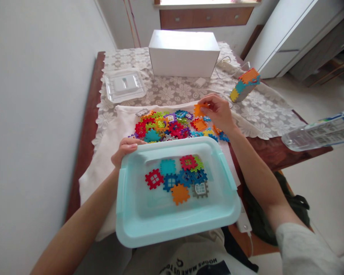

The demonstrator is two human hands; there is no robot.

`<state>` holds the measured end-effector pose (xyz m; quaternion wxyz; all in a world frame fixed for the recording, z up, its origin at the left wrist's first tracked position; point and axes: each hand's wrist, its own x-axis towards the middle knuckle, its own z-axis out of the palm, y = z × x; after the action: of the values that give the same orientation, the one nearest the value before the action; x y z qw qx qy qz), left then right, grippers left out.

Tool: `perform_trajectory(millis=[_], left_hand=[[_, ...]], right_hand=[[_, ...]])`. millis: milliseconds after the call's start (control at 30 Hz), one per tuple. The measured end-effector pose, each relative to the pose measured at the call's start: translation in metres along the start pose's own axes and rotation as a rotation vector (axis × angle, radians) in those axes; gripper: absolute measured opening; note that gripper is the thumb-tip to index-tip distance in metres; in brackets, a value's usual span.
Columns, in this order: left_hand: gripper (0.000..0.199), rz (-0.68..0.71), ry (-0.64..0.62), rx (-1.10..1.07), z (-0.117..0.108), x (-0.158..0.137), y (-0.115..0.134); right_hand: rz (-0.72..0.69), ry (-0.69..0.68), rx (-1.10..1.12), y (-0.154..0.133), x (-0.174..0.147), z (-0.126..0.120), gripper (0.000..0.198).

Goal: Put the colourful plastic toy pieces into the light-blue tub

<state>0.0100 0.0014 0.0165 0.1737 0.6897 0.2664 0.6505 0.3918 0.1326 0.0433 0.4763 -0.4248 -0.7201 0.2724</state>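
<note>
My left hand (125, 149) grips the far left corner of a light blue plastic tub (126, 214) that rests at the table's near edge. Several toothed building tiles (180, 175) in red, teal, blue, orange and grey lie inside it. Beyond the tub a heap of colourful tiles (166, 126) is spread on a white cloth (114, 126). My right hand (219, 112) reaches over the right end of the heap and pinches an orange tile (199, 110) between its fingers.
A clear lid (124, 84) lies at the back left on the lace tablecloth. A white box (184, 53) stands at the back. A block built of tiles (244, 84) sits at the right. A plastic bottle (321, 133) juts in from the right edge.
</note>
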Motion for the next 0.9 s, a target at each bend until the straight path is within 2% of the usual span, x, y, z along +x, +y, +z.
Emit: perform_trajectory(millis=[100, 200, 267, 433, 533, 633, 733, 833, 900], left_hand=[[0.026, 0.022, -0.017, 0.026, -0.001, 0.0, 0.0], [0.028, 0.042, -0.02, 0.039, -0.002, -0.001, -0.002], [0.029, 0.038, -0.024, 0.044, -0.003, -0.003, -0.003], [0.03, 0.019, 0.024, 0.029, -0.003, -0.006, -0.008], [0.03, 0.011, 0.055, 0.028, -0.002, -0.006, -0.009], [0.025, 0.008, 0.052, 0.023, -0.001, -0.004, -0.007], [0.023, 0.037, 0.008, 0.022, -0.002, -0.003, -0.005], [0.021, 0.03, 0.006, 0.027, -0.002, -0.002, -0.003], [0.022, 0.018, 0.017, 0.022, -0.002, -0.003, -0.003]], right_hand=[[0.007, 0.057, 0.199, -0.012, -0.002, -0.005, 0.041], [0.009, -0.009, 0.387, -0.033, -0.01, -0.009, 0.047], [0.002, -0.139, 0.56, -0.048, -0.016, -0.009, 0.044], [-0.059, -0.61, 0.952, -0.069, -0.022, -0.001, 0.03], [-0.094, -0.753, 1.081, -0.065, -0.02, 0.004, 0.039], [-0.068, -0.819, 1.145, -0.059, -0.019, 0.003, 0.049], [-0.061, -0.748, 1.136, -0.059, -0.02, -0.002, 0.05], [-0.072, -0.512, 1.032, -0.06, -0.019, -0.004, 0.039], [-0.053, -0.334, 0.801, -0.056, -0.017, -0.003, 0.03]])
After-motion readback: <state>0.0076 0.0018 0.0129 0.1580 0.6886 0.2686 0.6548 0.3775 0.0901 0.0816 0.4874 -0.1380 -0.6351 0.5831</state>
